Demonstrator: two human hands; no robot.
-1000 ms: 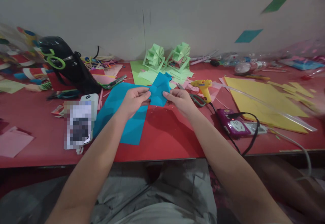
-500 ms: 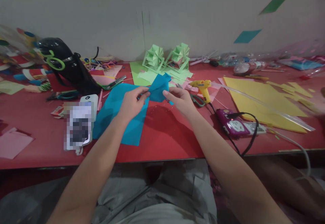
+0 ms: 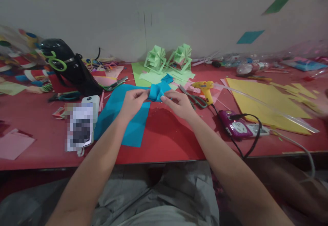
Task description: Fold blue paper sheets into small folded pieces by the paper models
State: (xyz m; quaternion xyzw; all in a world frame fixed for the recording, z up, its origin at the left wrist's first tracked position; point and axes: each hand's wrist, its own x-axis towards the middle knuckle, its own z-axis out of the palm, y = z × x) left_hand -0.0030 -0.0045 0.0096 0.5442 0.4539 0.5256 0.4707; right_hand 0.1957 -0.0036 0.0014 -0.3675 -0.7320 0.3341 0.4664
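The blue piece I held up and spread a second ago has come down and shrunk into a small folded blue piece (image 3: 155,92), and my hands have drawn closer together over it. My left hand (image 3: 133,101) and right hand (image 3: 179,103) both have their fingers (image 3: 142,95) pinched tight on it from either side, just above the far edge of the big blue sheet (image 3: 123,116) that lies flat on the red worktop (image 3: 166,137). The worktop runs the full width in front of me and butts against a plain pale wall (image 3: 164,14), which carries a green paper diamond (image 3: 278,3) and a teal one (image 3: 249,37) up on the right. Straight behind my hands, against the wall, stand two light green paper wheels (image 3: 156,58), with a small blue scrap (image 3: 167,78) just in front of them. To the right of my right hand lie scissors (image 3: 196,99) and, just beyond them, a yellow glue gun (image 3: 206,88); nearer me sits a purple power strip (image 3: 235,127) with a black cable (image 3: 252,130) looping off the worktop edge. Further right is a large yellow sheet (image 3: 266,104) with a clear ruler (image 3: 276,109) across it. On my left sit a white power bank (image 3: 91,101), a black bag (image 3: 69,65) behind it, and a pink paper (image 3: 12,144) near the front edge. Nothing lies between me and the folded piece.
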